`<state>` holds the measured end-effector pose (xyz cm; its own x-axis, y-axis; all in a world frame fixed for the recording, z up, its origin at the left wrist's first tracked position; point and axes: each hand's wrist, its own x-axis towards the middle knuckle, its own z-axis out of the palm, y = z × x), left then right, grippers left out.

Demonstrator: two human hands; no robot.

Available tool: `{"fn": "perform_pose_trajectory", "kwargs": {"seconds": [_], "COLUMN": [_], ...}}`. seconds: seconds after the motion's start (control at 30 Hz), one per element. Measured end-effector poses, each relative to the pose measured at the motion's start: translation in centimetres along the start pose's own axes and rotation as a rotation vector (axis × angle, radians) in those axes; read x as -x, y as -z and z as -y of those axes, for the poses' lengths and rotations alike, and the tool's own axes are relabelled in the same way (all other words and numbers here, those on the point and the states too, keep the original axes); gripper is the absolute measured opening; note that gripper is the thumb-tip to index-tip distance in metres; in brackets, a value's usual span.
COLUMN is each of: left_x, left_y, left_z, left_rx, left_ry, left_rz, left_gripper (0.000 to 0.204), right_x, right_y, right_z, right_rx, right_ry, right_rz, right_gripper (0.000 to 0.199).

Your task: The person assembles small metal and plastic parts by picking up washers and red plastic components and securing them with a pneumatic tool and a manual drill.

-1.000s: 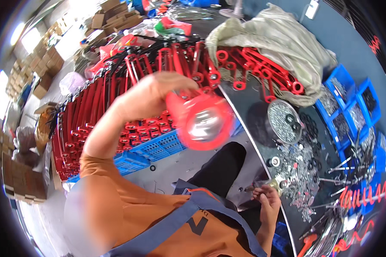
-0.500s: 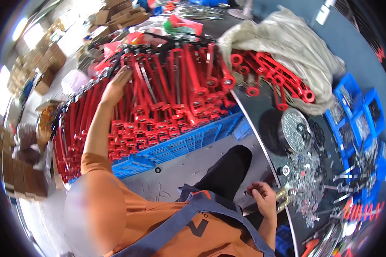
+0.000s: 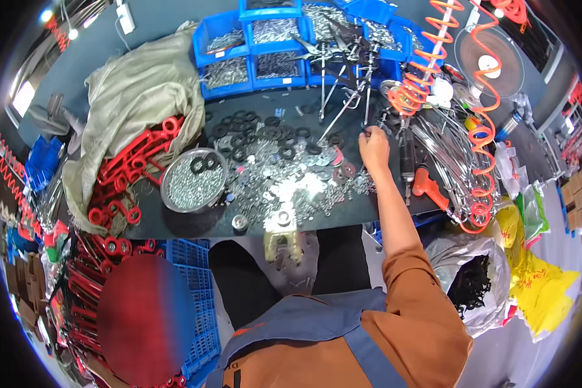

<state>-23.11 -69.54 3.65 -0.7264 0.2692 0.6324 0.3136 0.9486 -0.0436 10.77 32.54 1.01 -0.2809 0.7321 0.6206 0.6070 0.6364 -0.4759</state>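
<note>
My right hand (image 3: 375, 152) is stretched over the right part of the dark workbench (image 3: 271, 103). Its fingers are bent together at a small metal piece (image 3: 383, 120); whether they grip it is hidden. Just right of the hand lies a dark cylindrical power tool (image 3: 407, 155), with an orange-handled tool (image 3: 428, 187) beyond it. To the left spreads a heap of small metal hardware (image 3: 291, 174) with black ring washers (image 3: 239, 154) along its far side. A round metal bowl (image 3: 191, 197) holds tiny silvery parts. My left hand is not in view.
Blue bins (image 3: 226, 89) of hardware line the back, with upright metal rods (image 3: 322, 84) before them. Orange coiled hoses (image 3: 482, 136) hang at right beside long metal rods (image 3: 443, 152). A pale sack (image 3: 142, 81) covers red metal arms (image 3: 136, 158). A blue crate (image 3: 204, 297) stands lower left.
My view has swung right from the stacked red arms to the workbench. My left hand, earlier on the red arms, has left view; my right hand has reached from the bench edge to its right part.
</note>
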Motion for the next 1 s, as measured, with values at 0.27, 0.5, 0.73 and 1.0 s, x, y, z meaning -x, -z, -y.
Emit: {"fn": "perform_pose_trajectory", "kwargs": {"seconds": [0.27, 0.5, 0.73, 1.0], "left_x": [-2.8, -4.1, -8.4, -6.6], "left_y": [1.3, 4.8, 6.4, 3.8], "left_z": [-8.4, -22.9, -48.9, -60.8], "left_rx": [-0.255, -0.190, 0.606, 1.795], "left_ry": [0.156, 0.147, -0.283, -0.225], "left_rz": [-0.122, -0.280, -0.087, 0.376], "left_gripper": [0.043, 0.041, 0.040, 0.052], "right_x": [-3.4, 1.1, 4.7, 8.8], "right_y": [-1.9, -2.0, 0.4, 9.5], "right_z": [-6.8, -5.0, 2.8, 14.2], "right_rx": [0.288, -0.060, -0.601, -0.688], "right_ry": [-0.386, -0.283, 0.012, 0.623], "right_rz": [0.520, 0.044, 0.256, 0.253], "right_gripper": [0.025, 0.018, 0.013, 0.006]}}
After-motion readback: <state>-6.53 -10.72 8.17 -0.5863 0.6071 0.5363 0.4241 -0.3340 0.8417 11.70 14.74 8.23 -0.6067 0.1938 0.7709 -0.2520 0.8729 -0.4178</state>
